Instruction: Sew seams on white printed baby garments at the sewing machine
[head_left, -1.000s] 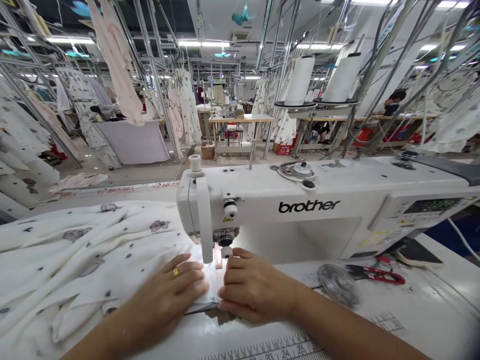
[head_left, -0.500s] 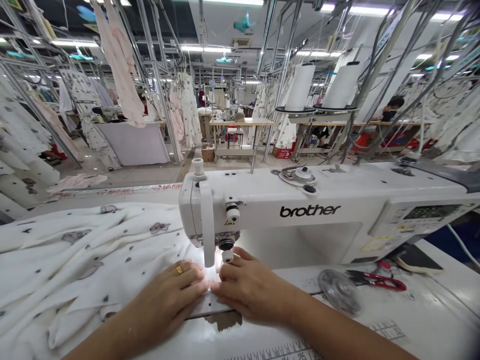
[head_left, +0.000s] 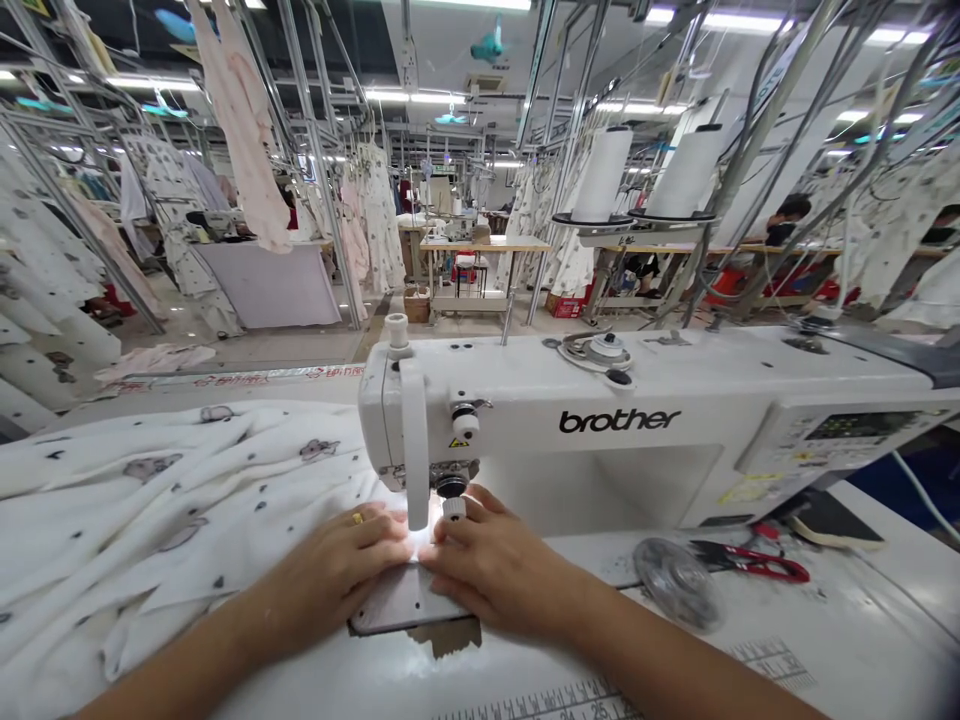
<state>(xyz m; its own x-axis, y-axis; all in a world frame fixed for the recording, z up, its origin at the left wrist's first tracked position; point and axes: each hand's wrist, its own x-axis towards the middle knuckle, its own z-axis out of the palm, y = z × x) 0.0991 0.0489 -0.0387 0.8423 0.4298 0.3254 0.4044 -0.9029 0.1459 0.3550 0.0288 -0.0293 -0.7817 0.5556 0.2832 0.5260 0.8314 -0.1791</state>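
Note:
Both my hands lie flat on white fabric printed with small grey motifs, just in front of the presser foot [head_left: 452, 490] of a Brother sewing machine [head_left: 600, 420]. My left hand [head_left: 334, 565], wearing a gold ring, rests on the fabric left of the foot. My right hand [head_left: 495, 565] presses on it from the right, close to the left hand. A folded part of the white fabric [head_left: 401, 600] shows beneath them. The rest of the cloth [head_left: 150, 520] lies bunched to the left. My fingers and the bright machine light hide the needle point.
Red-handled thread snips [head_left: 750, 563] and a clear round disc [head_left: 675, 583] lie on the white machine table [head_left: 825, 640], right of my hands. A printed ruler [head_left: 592, 702] runs along its front. Thread cones [head_left: 604, 175] stand behind the machine, among hanging garments. A co-worker [head_left: 784, 220] sits at the far right.
Both hands have slid slightly toward the machine and closer together. More of the folded fabric now shows in front of them.

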